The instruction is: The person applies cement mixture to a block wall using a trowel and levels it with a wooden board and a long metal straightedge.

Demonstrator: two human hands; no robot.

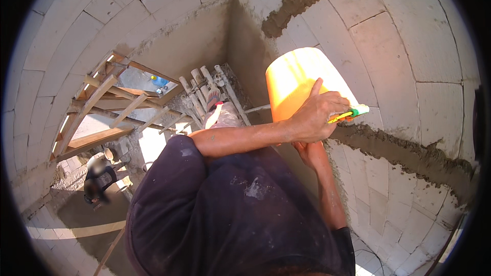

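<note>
A sunlit orange-yellow bucket [299, 84] is tilted in front of the block wall at my right. Stretched across my body, my left arm ends at the bucket's lower side. My left hand [319, 115] has its thumb lying up along the bucket and its other fingers curled. From those fingers sticks a slim yellow-and-green handle [350, 114]; the rest of that thing is hidden. My right hand [308, 153] is raised just below the left one, close under the bucket. Its fingers are mostly covered by the left hand, so what they grip does not show.
Wet mortar [409, 153] runs in a rough band over the block wall [394, 46]. My foot [214, 99] stands on scaffold poles [197, 84]. At left are a wooden-framed opening with crossed timbers [110, 94], and, well below, another person [99, 179]. A blue bottle [159, 81] shows through the opening.
</note>
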